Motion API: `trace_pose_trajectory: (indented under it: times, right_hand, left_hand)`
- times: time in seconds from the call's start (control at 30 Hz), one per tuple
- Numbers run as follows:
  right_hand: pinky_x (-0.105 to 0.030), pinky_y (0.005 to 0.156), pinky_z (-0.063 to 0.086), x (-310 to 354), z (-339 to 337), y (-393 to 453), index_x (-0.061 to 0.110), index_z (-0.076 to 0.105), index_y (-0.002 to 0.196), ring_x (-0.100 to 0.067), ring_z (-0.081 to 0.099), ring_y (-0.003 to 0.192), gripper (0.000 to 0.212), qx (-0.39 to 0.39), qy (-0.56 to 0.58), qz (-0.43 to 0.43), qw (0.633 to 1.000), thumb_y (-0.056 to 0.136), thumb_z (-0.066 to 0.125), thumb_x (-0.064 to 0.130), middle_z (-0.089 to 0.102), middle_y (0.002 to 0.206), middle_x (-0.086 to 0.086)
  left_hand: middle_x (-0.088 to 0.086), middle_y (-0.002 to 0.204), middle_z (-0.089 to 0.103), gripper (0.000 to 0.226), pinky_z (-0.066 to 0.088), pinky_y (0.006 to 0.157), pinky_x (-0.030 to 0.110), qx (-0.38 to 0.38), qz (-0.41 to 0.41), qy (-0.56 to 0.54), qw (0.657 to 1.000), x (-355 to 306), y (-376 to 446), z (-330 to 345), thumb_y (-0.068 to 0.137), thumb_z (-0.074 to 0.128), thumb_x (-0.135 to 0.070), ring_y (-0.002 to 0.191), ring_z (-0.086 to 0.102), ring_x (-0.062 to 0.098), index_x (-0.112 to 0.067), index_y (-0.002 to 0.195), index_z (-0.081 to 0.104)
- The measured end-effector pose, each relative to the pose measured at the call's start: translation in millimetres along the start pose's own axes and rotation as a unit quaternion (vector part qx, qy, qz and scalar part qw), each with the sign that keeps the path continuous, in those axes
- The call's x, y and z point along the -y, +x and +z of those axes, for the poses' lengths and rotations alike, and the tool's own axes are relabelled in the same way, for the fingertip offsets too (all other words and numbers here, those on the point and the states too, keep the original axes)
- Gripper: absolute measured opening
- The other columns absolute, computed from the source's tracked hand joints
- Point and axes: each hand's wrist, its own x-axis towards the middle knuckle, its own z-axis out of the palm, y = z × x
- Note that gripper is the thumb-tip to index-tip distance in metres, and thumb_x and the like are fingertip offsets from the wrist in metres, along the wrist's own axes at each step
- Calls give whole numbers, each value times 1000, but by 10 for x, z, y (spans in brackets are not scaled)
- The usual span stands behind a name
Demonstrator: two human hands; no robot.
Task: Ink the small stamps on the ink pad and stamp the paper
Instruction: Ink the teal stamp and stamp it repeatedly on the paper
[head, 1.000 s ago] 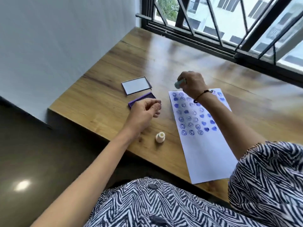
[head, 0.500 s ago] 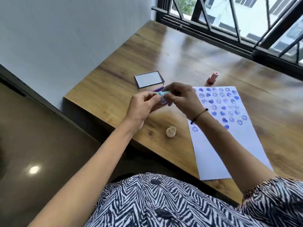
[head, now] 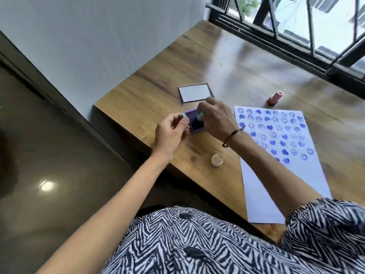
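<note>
Right hand (head: 214,117) pinches teal stamp (head: 199,116) onto ink pad (head: 194,121). Left hand (head: 171,132), at pad's 9 o'clock, pinches teal cap (head: 184,115). Paper (head: 276,155) at 3 o'clock.

No words, brand names or numbers can be read anywhere. The only signs are the blue stamped marks on the white sheet of paper (head: 276,165) lying on the right of the wooden table: rows of small round smiley faces mixed with solid blue heart-like blots, filling the sheet's far half.
</note>
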Motion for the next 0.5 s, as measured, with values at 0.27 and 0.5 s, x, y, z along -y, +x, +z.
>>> trace_pose_trajectory:
  times: [0.27,0.5]
  right_hand:
    - [-40,62,43,-6,-4,115,5,63,88,-38,57,81,14,18,-1,13,1000,77,54,5,63,95,-19]
    - [-32,59,32,-26,-17,140,6,62,86,-37,57,79,14,28,11,16,999,75,55,3,61,95,-18]
  left_hand:
    - [4,77,64,9,51,69,29,6,7,42,999,3,8,-6,84,60,-13,65,57,13,-12,93,61]
    - [7,81,65,13,52,72,29,12,15,64,998,-16,-2,-27,84,61,-16,67,59,13,-11,96,61]
